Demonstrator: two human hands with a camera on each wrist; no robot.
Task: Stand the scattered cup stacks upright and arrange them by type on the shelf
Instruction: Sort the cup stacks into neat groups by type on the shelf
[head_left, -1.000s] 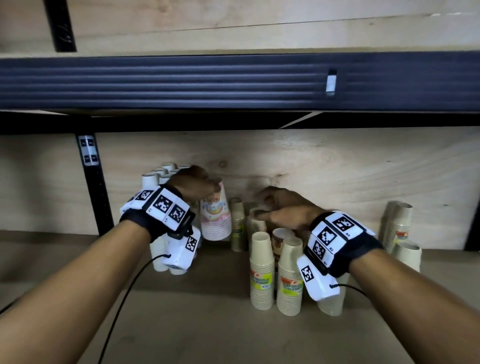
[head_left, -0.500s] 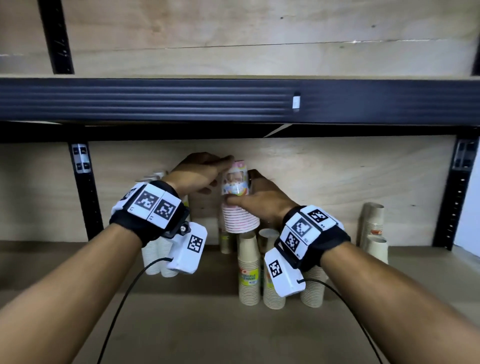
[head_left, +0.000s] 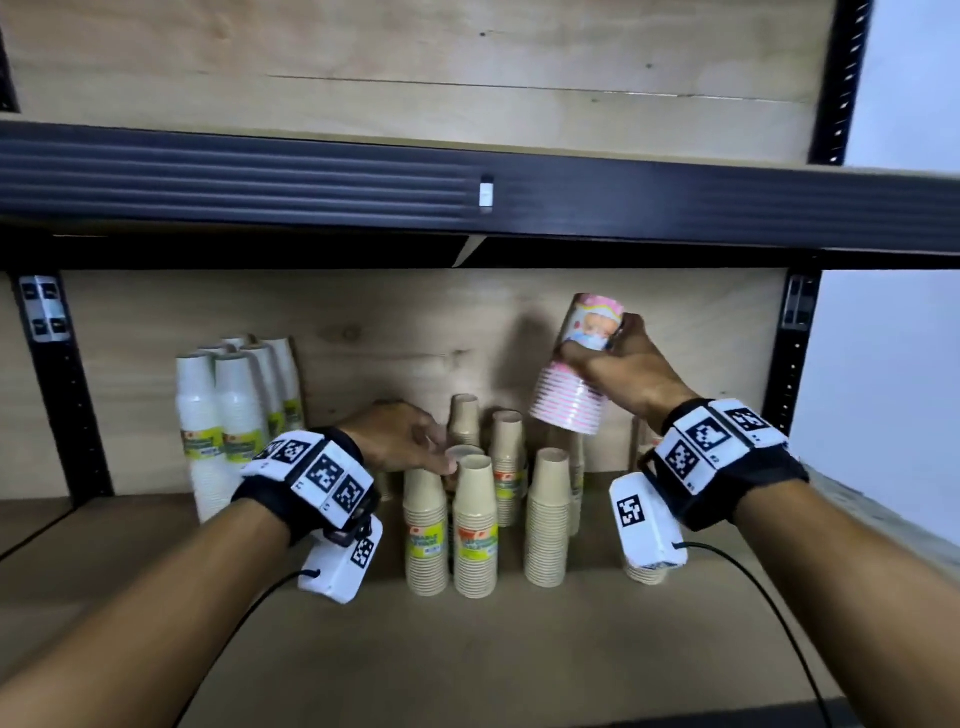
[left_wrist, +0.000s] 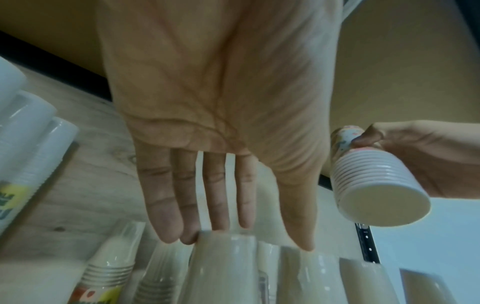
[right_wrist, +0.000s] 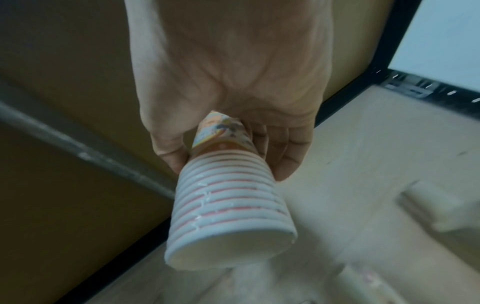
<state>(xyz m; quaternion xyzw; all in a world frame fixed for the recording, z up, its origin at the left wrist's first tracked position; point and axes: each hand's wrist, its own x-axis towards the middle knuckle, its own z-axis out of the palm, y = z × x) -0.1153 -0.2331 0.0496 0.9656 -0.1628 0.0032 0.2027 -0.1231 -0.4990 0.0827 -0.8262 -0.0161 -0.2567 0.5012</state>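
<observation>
We are mid-sort: our right hand (head_left: 621, 371), fingers curled round the pink-striped printed paper cup stack (head_left: 574, 387), holds it aloft right of the brown stacks (head_left: 475, 525) our flat-fingered left hand (head_left: 402, 436) touches, and next it needs, we judge, its own spot on the wooden shelf (head_left: 519, 649).

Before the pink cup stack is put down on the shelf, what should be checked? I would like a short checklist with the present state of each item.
1. Hold on the pink cup stack: ok, the right hand grips its upper part with curled fingers.
2. Stack off the shelf and free of other cups: ok, it hangs above the brown cup stacks.
3. Stack vertical: not ok, it is tilted.
4. Left hand free to help: ok, fingers straight, tips at the top of a brown stack.
5. White cup stacks stand grouped at the left: ok.
6. Free spot at the right for the pink type: cannot tell, the right wrist hides that area.
</observation>
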